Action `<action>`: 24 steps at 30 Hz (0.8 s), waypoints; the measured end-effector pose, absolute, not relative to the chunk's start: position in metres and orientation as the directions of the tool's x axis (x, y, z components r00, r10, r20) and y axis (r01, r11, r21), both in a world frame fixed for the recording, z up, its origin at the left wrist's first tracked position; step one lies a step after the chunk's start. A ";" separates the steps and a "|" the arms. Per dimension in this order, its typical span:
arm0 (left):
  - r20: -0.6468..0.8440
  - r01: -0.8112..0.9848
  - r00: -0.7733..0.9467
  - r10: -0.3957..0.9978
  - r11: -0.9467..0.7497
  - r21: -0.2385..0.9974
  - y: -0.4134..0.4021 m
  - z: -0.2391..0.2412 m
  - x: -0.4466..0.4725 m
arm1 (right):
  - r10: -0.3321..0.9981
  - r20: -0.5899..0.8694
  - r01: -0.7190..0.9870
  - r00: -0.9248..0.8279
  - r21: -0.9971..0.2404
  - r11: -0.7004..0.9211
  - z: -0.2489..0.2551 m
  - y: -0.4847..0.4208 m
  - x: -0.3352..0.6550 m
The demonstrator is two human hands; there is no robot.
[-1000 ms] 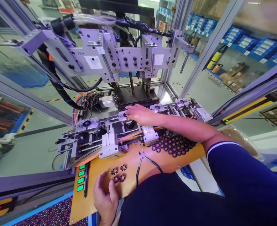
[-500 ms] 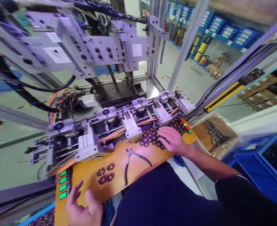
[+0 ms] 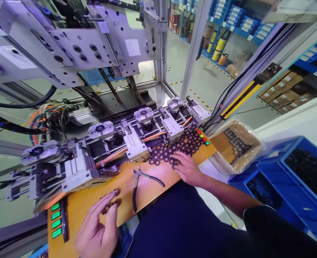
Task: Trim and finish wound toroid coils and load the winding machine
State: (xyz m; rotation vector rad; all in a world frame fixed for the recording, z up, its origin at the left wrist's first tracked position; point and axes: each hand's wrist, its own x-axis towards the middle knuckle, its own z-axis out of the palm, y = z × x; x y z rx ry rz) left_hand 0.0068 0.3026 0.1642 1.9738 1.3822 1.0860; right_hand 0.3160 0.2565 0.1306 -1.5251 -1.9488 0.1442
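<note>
My left hand (image 3: 100, 224) reaches over the left part of the orange work board (image 3: 83, 200). Its thumb and fingers are apart, around a small group of dark toothed rings with coppery parts (image 3: 110, 207), which it partly covers. Whether it touches them I cannot tell. My right hand (image 3: 187, 169) is at the front edge of a spread of dark rings (image 3: 162, 154). Its fingers are bent, and a dark ring (image 3: 176, 165) shows between thumb and fingers. Between my hands lie diagonal cutters (image 3: 137, 175), handles spread toward me.
A machine with a row of metal clamp fixtures (image 3: 137, 143) stands behind the board. Green buttons (image 3: 56, 224) sit at the left, coloured buttons (image 3: 203, 137) at the right. A lined carton of metal parts (image 3: 255, 143) and blue bins (image 3: 277, 168) stand at the right.
My left hand has moved forward onto the small group of rings. My right hand has drawn back to the near edge of the spread rings. The view has shifted right.
</note>
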 end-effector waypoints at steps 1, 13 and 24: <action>0.331 0.508 0.261 0.907 -0.420 0.752 0.305 0.173 0.015 | 0.891 0.439 0.802 -0.118 -0.487 0.346 0.144 0.257 0.308; 0.447 0.333 0.377 0.811 -0.569 0.752 0.300 0.217 0.051 | 0.886 0.452 0.030 -0.103 -0.889 0.457 0.206 0.281 0.233; 0.488 0.460 0.086 0.869 -0.469 0.754 0.304 0.176 0.006 | 0.784 0.539 0.353 -0.308 -0.701 0.620 0.231 0.366 0.273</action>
